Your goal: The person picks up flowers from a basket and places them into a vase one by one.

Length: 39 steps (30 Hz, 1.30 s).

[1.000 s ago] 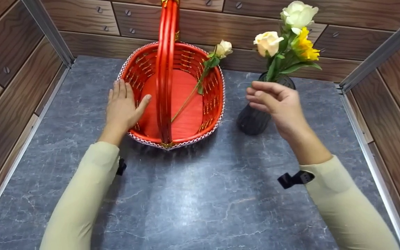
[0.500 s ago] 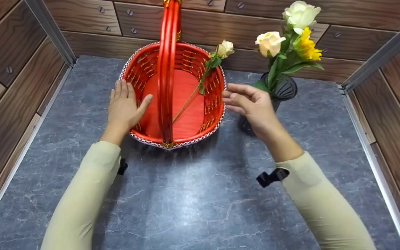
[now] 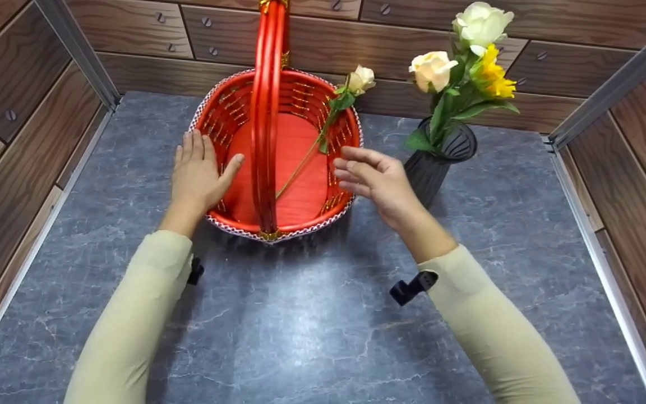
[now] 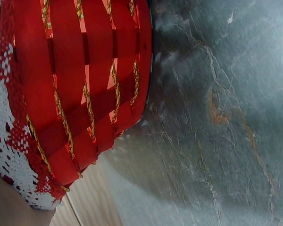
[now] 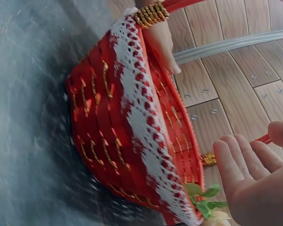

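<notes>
A red woven basket [image 3: 306,216] with a tall arched handle [image 3: 267,112] and lace-trimmed rim stands left of centre. My left hand [image 3: 195,177] rests on its left rim, fingers straight, thumb spread inward. One cream rose [image 3: 361,80] leans in the basket, its stem slanting across the red bottom and its bloom above the back right rim. My right hand [image 3: 376,182] is at the basket's right rim, holding nothing, fingers loosely extended; in the right wrist view its fingers [image 5: 245,160] appear above the rim. Whether they touch the basket I cannot tell.
Behind my right hand stands a dark ribbed vase [image 3: 429,174] holding a peach rose [image 3: 433,71], a white rose [image 3: 483,23] and a yellow flower [image 3: 492,73]. Wood-patterned walls [image 3: 323,47] with metal edge strips enclose the grey marbled tabletop [image 3: 300,325].
My right hand has moved left from in front of the vase to the basket's right rim, uncovering the vase's mouth. The left hand and the basket rose stay put.
</notes>
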Tool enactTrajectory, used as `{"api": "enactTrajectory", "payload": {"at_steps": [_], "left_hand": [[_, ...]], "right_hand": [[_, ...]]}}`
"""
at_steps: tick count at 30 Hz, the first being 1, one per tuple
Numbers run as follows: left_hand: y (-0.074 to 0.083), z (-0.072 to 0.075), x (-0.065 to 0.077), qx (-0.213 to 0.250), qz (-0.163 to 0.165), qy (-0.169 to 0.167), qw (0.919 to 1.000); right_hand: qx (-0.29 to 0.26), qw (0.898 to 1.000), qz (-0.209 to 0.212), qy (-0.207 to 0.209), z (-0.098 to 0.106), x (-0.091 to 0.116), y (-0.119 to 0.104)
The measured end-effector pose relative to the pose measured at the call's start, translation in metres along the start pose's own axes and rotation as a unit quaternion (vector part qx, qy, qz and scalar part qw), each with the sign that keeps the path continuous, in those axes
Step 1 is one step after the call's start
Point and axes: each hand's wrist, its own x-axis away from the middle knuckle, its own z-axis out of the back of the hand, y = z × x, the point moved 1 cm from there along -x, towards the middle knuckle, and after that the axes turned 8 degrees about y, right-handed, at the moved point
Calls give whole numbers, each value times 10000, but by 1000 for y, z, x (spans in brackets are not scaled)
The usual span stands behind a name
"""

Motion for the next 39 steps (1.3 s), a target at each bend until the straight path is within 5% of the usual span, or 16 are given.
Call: {"api": "enactTrajectory", "payload": {"at_steps": [11,39], "left_hand": [[0,0,0,6,3,-27,10000],[-1,-1,0,61,13,-12,10000]], "right_hand": [[-314,9969,-713,136,-14,-11,19],[-962,9877,-1189,325,-41,-39,34]]}}
